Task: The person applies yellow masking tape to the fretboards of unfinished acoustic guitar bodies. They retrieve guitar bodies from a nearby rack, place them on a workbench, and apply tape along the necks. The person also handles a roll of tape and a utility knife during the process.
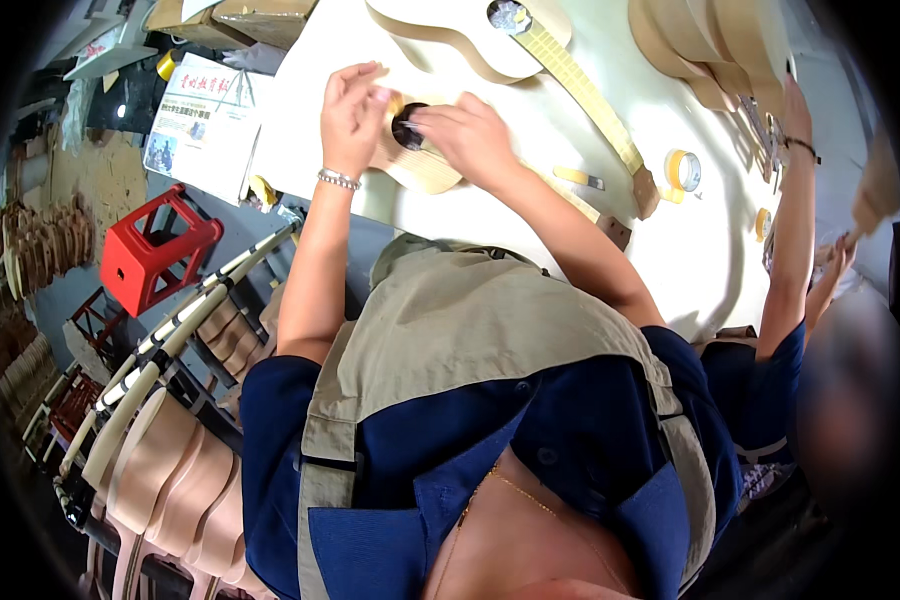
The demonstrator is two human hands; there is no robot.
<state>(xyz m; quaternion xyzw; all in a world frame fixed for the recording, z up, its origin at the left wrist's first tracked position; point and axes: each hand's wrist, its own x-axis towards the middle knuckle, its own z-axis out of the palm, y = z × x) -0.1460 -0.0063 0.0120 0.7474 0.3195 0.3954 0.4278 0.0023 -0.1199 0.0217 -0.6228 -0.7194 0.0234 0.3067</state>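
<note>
A small unfinished wooden guitar body [425, 168] lies on the white table [690, 250], its round sound hole [408, 127] facing up. My left hand [353, 112] rests on the body's left side with the fingers bent over the hole's rim. My right hand [465, 135] pinches at the right edge of the hole. The neck [580, 205] runs from the body to the right under my right forearm. What my fingertips hold is too small to tell.
A second guitar [530, 45] lies further back. Tape rolls [682, 170] and a small tool [580, 178] sit to the right. Another person's arm [795, 220] reaches over the table's right end. A red stool [155, 250], papers [205, 125] and stacked guitar bodies [170, 480] are at left.
</note>
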